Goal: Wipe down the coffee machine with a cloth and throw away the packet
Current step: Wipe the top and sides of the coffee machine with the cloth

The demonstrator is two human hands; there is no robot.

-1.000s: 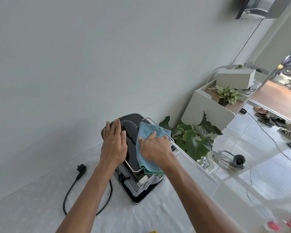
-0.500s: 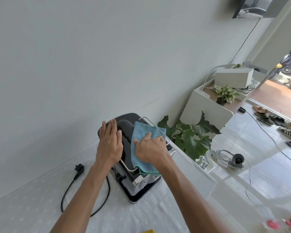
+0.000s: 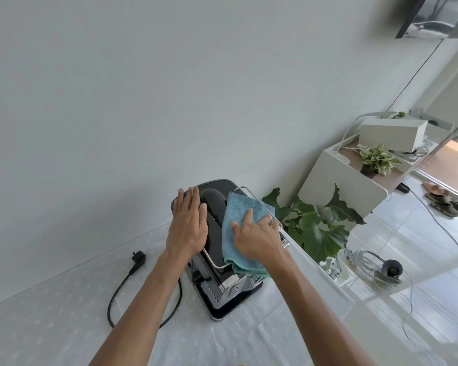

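A black and chrome coffee machine [image 3: 224,294] stands on the white tablecloth [image 3: 64,326] near the wall. A folded blue cloth [image 3: 238,215] lies over the right half of its top, inside the chrome rail. My right hand [image 3: 257,239] presses flat on the cloth, fingers spread. My left hand [image 3: 189,225] rests flat on the left side of the machine's top, holding nothing. No packet is in view.
The machine's black power cord and unplugged plug [image 3: 138,258] lie on the table to the left. A leafy plant [image 3: 315,223] grows just right of the table edge. A white cabinet [image 3: 339,191] with a small potted plant stands beyond. Headphones [image 3: 381,269] and cables lie on the floor.
My right hand has slid the cloth slightly toward the machine's rear and right. The left hand stays in place on the top. The camera has shifted a little.
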